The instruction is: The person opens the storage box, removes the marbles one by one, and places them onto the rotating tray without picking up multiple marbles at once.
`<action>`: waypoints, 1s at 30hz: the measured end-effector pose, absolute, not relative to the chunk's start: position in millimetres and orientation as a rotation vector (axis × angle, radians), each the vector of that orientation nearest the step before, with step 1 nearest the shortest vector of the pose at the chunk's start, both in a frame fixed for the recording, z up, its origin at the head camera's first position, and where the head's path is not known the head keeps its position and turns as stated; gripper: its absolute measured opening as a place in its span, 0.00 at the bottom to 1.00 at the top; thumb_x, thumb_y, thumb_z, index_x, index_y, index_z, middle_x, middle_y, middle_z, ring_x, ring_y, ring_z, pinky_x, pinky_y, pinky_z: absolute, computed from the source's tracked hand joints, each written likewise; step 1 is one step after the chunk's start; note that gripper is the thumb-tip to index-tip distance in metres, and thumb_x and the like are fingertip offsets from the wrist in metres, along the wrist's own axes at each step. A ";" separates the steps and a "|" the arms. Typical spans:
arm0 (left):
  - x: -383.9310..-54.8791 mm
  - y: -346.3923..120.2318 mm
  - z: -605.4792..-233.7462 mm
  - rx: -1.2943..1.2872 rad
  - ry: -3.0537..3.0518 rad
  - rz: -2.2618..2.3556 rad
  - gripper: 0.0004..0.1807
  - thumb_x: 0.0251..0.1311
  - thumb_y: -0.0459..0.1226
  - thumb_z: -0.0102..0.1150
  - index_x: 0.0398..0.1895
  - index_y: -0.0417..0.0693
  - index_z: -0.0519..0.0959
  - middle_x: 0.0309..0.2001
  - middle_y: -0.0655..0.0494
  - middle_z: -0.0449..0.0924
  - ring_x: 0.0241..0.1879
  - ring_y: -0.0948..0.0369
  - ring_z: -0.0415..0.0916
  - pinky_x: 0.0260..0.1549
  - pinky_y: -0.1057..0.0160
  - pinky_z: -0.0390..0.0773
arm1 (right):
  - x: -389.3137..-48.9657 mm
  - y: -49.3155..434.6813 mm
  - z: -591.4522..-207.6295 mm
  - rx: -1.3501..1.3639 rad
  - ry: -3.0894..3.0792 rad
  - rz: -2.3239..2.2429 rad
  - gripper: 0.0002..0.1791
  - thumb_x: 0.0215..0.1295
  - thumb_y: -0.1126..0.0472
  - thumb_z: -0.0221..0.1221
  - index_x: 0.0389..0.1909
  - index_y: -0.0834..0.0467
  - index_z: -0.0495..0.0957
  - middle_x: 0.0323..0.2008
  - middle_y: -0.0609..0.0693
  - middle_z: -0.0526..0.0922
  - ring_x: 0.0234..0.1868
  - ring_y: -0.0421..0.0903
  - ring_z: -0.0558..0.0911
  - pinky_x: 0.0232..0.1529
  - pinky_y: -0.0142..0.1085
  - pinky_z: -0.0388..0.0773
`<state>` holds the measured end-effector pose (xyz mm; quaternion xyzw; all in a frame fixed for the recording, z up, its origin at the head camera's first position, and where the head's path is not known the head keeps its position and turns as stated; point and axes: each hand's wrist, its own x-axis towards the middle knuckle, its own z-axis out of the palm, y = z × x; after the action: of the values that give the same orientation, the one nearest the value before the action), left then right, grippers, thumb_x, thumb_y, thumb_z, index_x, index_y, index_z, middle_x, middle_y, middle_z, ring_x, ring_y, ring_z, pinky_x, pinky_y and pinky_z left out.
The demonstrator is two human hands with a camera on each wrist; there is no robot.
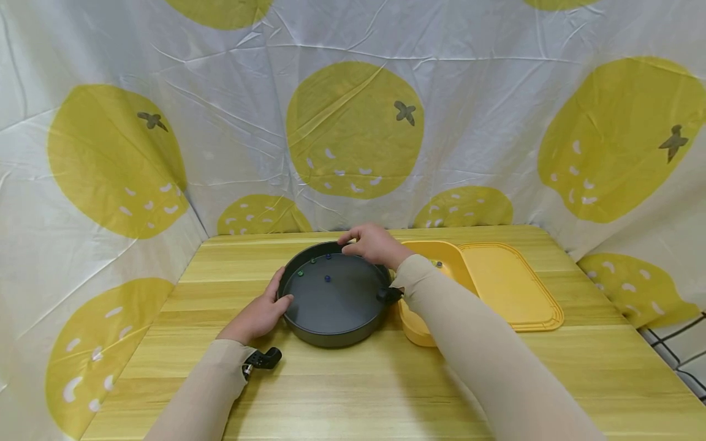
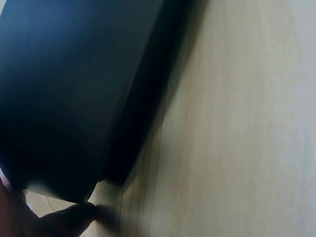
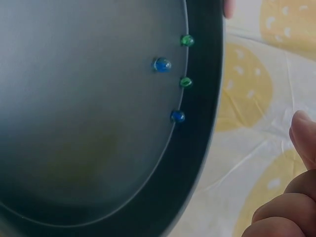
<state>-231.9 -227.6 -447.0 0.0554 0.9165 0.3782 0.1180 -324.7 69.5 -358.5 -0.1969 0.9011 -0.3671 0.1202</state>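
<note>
A dark grey round pan (image 1: 336, 306) stands on the wooden table. Inside it, toward the far left, lie two blue marbles (image 1: 327, 278) and two green marbles (image 1: 300, 273); the right wrist view shows a blue marble (image 3: 162, 64) a little in from the wall. My left hand (image 1: 259, 315) grips the pan's left side, thumb over the rim and fingers outside. Above the far right rim is my right hand (image 1: 377, 245), its fingers loosely bent. No object shows in it, and in the right wrist view the fingers (image 3: 281, 217) are apart from the pan.
A yellow box (image 1: 416, 334) stands right beside the pan, partly behind my right forearm, with small marbles (image 1: 439, 264) in it. Its flat yellow lid (image 1: 507, 288) lies to the right. A fruit-print cloth (image 1: 353, 37) hangs behind the table (image 1: 331, 392).
</note>
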 end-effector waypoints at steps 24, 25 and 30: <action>-233.8 -229.1 -450.2 0.158 2.661 1.108 0.42 0.81 0.55 0.41 0.87 0.67 0.32 0.85 0.39 0.47 0.80 0.33 0.55 0.76 0.32 0.56 | -333.3 163.1 -380.9 -0.382 2.669 -1.152 0.22 0.79 0.53 0.59 0.69 0.52 0.80 0.78 0.57 0.69 0.53 0.59 0.83 0.42 0.45 0.76; -233.8 -229.1 -449.9 0.157 2.658 1.108 0.42 0.81 0.55 0.41 0.87 0.67 0.31 0.85 0.40 0.46 0.80 0.34 0.54 0.76 0.31 0.56 | -333.7 168.8 -383.0 -0.368 2.672 -1.150 0.23 0.79 0.53 0.59 0.70 0.53 0.79 0.78 0.58 0.68 0.53 0.59 0.83 0.42 0.45 0.76; -232.5 -228.5 -448.3 0.158 2.652 1.101 0.42 0.81 0.56 0.41 0.87 0.67 0.31 0.85 0.40 0.44 0.80 0.34 0.53 0.76 0.31 0.56 | -335.0 190.1 -393.4 -0.296 2.697 -1.130 0.23 0.79 0.56 0.58 0.70 0.58 0.78 0.77 0.62 0.68 0.72 0.64 0.74 0.67 0.54 0.76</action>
<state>-232.5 -228.5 -448.3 0.0546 0.9140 0.3796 0.1325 -335.0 190.1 -393.4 -0.1001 0.9129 -0.3826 0.1009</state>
